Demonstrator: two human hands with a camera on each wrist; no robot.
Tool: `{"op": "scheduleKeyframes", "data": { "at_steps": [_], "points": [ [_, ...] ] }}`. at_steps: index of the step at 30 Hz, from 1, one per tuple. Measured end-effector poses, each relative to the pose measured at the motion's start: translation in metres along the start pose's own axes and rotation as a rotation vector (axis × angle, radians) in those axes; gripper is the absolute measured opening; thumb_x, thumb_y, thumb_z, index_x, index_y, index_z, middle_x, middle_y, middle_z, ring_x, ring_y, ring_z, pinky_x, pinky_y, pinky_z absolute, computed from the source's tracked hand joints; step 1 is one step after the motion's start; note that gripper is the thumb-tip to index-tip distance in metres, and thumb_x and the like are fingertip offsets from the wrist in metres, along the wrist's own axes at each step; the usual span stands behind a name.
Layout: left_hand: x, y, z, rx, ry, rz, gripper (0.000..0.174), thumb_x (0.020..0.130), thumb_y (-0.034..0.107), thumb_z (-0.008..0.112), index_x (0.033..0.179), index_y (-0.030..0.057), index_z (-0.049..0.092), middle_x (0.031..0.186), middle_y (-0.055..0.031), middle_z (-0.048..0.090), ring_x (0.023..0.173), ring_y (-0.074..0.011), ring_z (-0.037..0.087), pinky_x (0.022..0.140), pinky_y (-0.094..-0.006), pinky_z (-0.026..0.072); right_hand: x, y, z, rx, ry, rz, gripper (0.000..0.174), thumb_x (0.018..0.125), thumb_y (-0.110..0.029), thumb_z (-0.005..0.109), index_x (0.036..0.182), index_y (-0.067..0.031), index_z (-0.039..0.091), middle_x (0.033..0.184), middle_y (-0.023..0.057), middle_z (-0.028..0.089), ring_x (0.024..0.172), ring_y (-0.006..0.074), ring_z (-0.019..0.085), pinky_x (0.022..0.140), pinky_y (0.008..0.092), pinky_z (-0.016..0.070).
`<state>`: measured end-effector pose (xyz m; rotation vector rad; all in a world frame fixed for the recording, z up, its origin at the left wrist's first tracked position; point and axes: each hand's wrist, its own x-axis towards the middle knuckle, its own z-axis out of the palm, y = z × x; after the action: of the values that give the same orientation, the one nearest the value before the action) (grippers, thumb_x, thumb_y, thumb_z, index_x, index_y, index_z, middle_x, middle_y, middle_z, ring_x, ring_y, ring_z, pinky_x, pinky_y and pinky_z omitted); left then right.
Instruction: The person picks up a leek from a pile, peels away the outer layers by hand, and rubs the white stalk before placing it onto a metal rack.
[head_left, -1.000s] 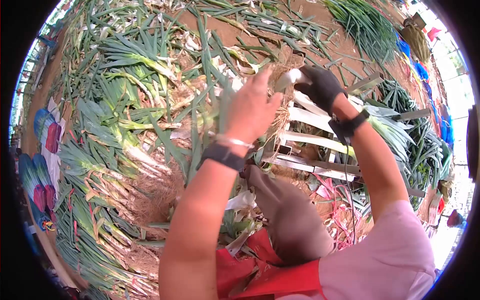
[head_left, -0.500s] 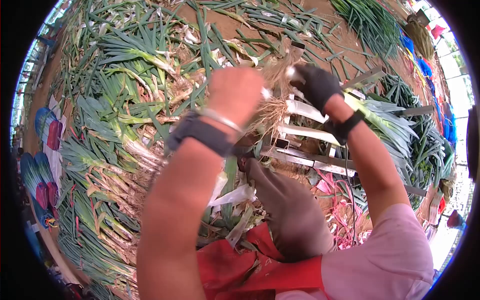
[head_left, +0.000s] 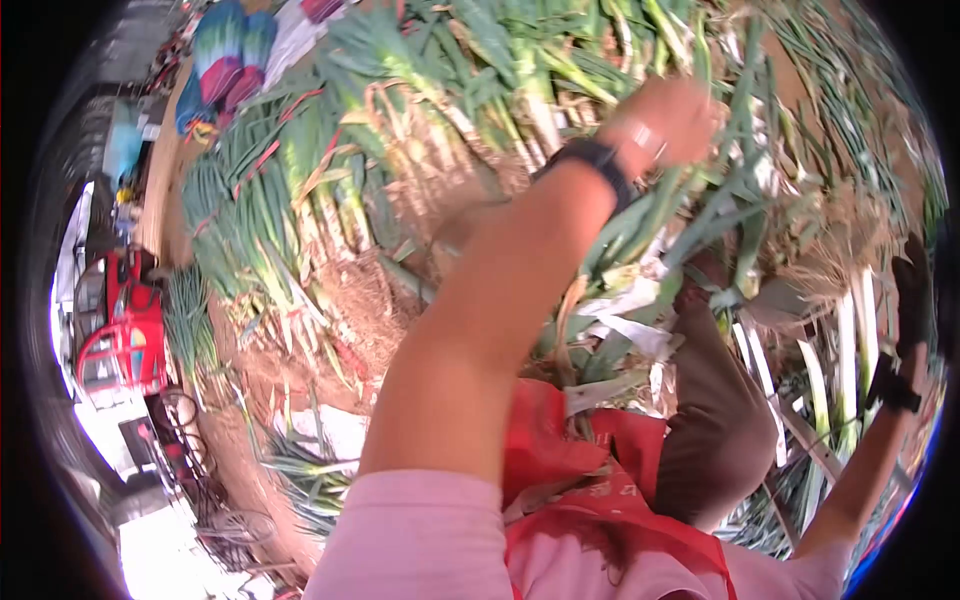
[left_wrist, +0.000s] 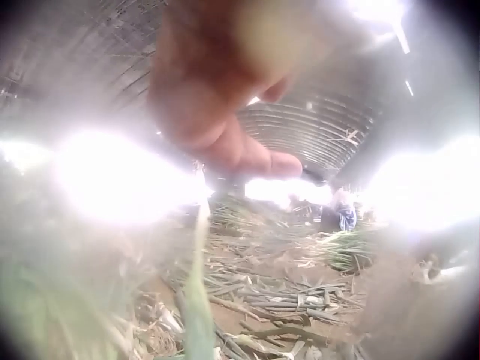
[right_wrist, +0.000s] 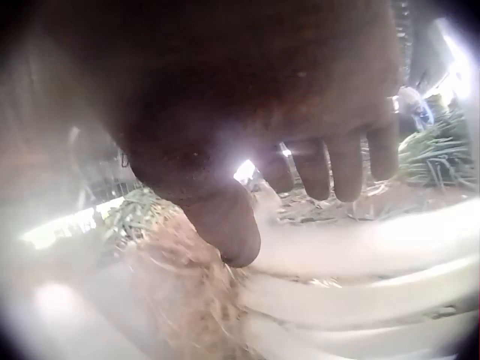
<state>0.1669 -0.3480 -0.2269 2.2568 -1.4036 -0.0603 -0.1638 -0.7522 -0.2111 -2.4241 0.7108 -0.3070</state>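
In the head view my bare left hand (head_left: 670, 120) is blurred, held over the leek heap, fingers curled. From below its fingers in the left wrist view hangs a narrow leek leaf (left_wrist: 199, 307), pale at the top and green lower down. My right hand (head_left: 910, 295), in a dark glove, is at the far right edge beside the leeks (head_left: 848, 330) with white stalks and bushy roots (head_left: 840, 250). Seen from the right wrist, its fingers (right_wrist: 346, 169) are extended and the thumb stands apart from them, over white leek stalks (right_wrist: 360, 300).
Piles of untrimmed leeks (head_left: 320, 220) cover the ground on the left. A metal rack (head_left: 815, 445) carries the white-stalked leeks at the right. Torn leaves (head_left: 640, 335) lie by the person's knee (head_left: 720, 440). A red vehicle (head_left: 120, 330) stands farther off at the left.
The head view has swung left. My left hand has moved away from the right hand and the rack to over the leek heap. The right hand stays at the rack, its fingers now extended.
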Motion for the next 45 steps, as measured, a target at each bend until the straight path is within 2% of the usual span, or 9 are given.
{"op": "scheduleKeyframes", "data": {
  "at_steps": [2,5,9,12,20,28,36,42,45],
  "points": [
    [-0.09,-0.036,-0.007,0.111,-0.363,-0.083,0.023,0.081,0.018,0.049,0.08,0.0,0.064,0.084,-0.0215,0.064,0.08,-0.04,0.062,0.072,-0.047,0.0498,0.004,-0.057,0.005,0.051,-0.051,-0.085,0.045,0.088,-0.019,0.062,0.127,0.0002,0.05,0.124,0.0109,0.057,0.115,0.0211,0.052,0.099,0.0329,0.0391],
    [-0.254,-0.117,0.0,-0.2,-0.074,-0.321,0.019,0.081,0.021,0.056,0.087,0.0056,0.065,0.091,-0.0111,0.064,0.086,-0.0316,0.062,0.077,-0.0407,0.0499,0.007,-0.15,0.042,0.028,-0.238,-0.184,0.041,0.089,-0.016,0.061,0.125,0.0008,0.051,0.121,0.0093,0.058,0.113,0.0194,0.052,0.098,0.0314,0.0389],
    [-0.357,-0.188,-0.011,0.502,-0.473,-0.502,0.034,0.08,0.026,0.061,0.103,0.0017,0.065,0.1,-0.0162,0.065,0.096,-0.0303,0.061,0.083,-0.0377,0.0481,0.013,-0.274,0.12,0.056,-0.521,-0.215,0.037,0.089,-0.015,0.061,0.121,0.0012,0.053,0.114,0.0094,0.059,0.106,0.0194,0.055,0.093,0.0303,0.0415],
    [-0.368,-0.215,0.0,-0.294,0.24,-1.372,0.051,0.08,0.035,0.063,0.113,-0.0039,0.059,0.101,-0.0187,0.065,0.103,-0.0285,0.06,0.084,-0.0373,0.0464,0.007,-0.35,0.187,0.134,-0.589,-0.248,0.04,0.087,-0.011,0.063,0.124,0.0001,0.052,0.111,0.0112,0.061,0.103,0.0195,0.057,0.09,0.0313,0.0449],
    [-0.374,-0.282,0.018,-0.941,0.52,-1.365,0.049,0.087,0.033,0.06,0.114,-0.0079,0.053,0.099,-0.0207,0.063,0.078,-0.0246,0.066,0.061,-0.0312,0.0523,0.018,-0.449,0.344,-0.093,-1.017,-0.411,0.034,0.083,-0.012,0.061,0.113,0.0025,0.057,0.096,0.0143,0.064,0.087,0.0207,0.062,0.079,0.033,0.0485],
    [-0.471,-0.297,-0.025,0.65,0.121,-0.905,0.026,0.089,0.021,0.056,0.104,-0.0003,0.058,0.098,-0.0143,0.06,0.09,-0.0288,0.061,0.081,-0.0388,0.0514,0.038,-0.463,0.383,-0.181,-0.896,-0.409,0.033,0.084,-0.009,0.06,0.115,0.0014,0.057,0.098,0.0129,0.064,0.084,0.0179,0.06,0.075,0.0316,0.0497],
    [-0.335,-0.285,0.023,-0.334,0.087,-1.458,0.05,0.08,0.038,0.064,0.104,-0.006,0.056,0.107,-0.0275,0.062,0.093,-0.0413,0.063,0.083,-0.0442,0.0502,0.017,-0.449,0.455,-0.097,-1.046,-0.514,0.031,0.088,-0.02,0.061,0.116,-0.0046,0.058,0.103,0.0158,0.066,0.091,0.0243,0.066,0.078,0.0354,0.0531],
    [-0.421,-0.289,-0.074,-1.343,0.838,-1.084,0.014,0.084,0.017,0.061,0.091,0.0058,0.064,0.082,-0.0078,0.063,0.076,-0.0167,0.062,0.066,-0.0299,0.0529,0.032,-0.416,0.447,0.195,-1.033,-0.29,0.029,0.086,-0.015,0.06,0.111,-0.0001,0.059,0.099,0.0145,0.064,0.088,0.0224,0.063,0.077,0.0327,0.0504],
    [-0.459,-0.272,-0.106,-0.819,0.848,-1.0,0.028,0.081,0.017,0.066,0.104,0.0019,0.062,0.092,-0.0076,0.063,0.089,-0.0181,0.06,0.074,-0.0288,0.0507,0.045,-0.402,0.443,0.224,-0.948,-0.207,0.025,0.087,-0.014,0.059,0.106,0.0029,0.059,0.094,0.0139,0.063,0.085,0.0209,0.061,0.077,0.0319,0.0489]
  ]
}}
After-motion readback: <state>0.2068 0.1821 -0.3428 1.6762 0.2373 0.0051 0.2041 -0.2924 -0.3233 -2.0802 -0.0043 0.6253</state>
